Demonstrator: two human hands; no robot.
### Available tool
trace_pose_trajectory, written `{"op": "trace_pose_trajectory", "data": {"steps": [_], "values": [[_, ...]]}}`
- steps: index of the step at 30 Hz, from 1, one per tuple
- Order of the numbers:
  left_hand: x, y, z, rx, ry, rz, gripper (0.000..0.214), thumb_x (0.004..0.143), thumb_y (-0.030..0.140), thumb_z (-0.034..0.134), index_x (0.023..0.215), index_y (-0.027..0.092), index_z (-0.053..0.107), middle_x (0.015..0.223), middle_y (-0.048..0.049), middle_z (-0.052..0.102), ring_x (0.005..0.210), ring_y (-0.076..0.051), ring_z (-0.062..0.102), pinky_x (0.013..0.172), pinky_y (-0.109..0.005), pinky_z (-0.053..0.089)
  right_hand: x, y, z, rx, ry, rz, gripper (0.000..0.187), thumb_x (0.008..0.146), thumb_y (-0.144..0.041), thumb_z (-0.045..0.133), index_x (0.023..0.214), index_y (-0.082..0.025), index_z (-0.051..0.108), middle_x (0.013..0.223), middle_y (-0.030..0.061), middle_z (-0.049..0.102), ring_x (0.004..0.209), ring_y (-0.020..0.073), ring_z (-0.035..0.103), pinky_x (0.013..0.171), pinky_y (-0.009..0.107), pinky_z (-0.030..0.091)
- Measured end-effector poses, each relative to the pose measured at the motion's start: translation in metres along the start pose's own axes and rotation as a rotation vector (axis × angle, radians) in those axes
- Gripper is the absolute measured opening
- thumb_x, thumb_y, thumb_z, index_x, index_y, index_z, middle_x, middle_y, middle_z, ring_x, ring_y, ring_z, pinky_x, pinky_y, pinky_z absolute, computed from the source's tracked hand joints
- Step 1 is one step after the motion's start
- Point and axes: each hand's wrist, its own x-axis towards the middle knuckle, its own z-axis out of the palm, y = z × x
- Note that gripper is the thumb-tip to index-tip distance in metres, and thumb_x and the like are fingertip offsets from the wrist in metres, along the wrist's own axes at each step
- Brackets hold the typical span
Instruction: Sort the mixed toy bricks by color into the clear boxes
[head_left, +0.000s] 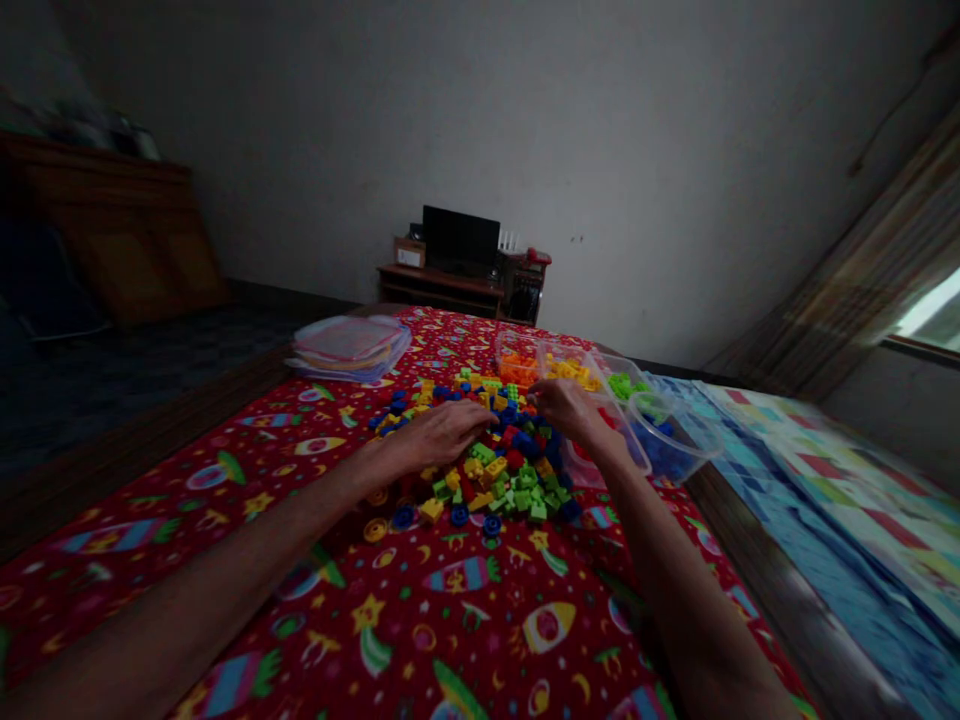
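Multicoloured bricks (pixel 517 460) under both hands (pixel 446 432) (pixel 568 408), forearms (pixel 247 570) angled inward.

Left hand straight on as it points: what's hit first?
Probably the blue bricks just ahead of the left hand; the right hand lies farther along that way. Depth is unclear, so it might pass above the bricks.
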Motion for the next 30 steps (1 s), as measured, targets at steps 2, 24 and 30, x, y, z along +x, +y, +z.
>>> {"op": "trace_pose_trajectory", "data": {"steps": [2,24,30], "values": [[0.000,-0.008,-0.008,-0.003,0.040,-0.042,0.028,0.087,0.012,0.042,0.108,0.018,0.060,0.101,-0.0067,0.065,0.095,-0.018,0.060,0.085,-0.029,0.047,-0.003,-0.017,0.005,-0.042,-0.039,-0.058,0.024,0.089,-0.023,0.048,0.084,-0.014,0.069,0.075,0.0075,0.068,0.063,0.0125,0.057,0.055,0.022,0.031],[-0.016,-0.049,0.005,0.053,0.143,-0.223,0.029,0.090,0.032,0.045,0.105,0.019,0.066,0.107,-0.0085,0.067,0.105,-0.023,0.057,0.095,-0.039,0.044,0.003,-0.028,0.027,0.214,-0.008,-0.099,0.039,0.075,-0.009,0.054,0.111,-0.014,0.069,0.107,0.0096,0.070,0.094,0.0195,0.065,0.083,0.027,0.047],[-0.011,-0.042,0.012,0.071,0.183,-0.264,0.031,0.089,0.035,0.046,0.105,0.016,0.065,0.112,-0.0128,0.063,0.110,-0.026,0.053,0.096,-0.042,0.042,0.013,-0.017,0.033,0.475,0.001,-0.067,0.040,0.074,-0.005,0.044,0.100,-0.016,0.073,0.093,0.0043,0.073,0.077,0.0148,0.067,0.072,0.023,0.051]]}}
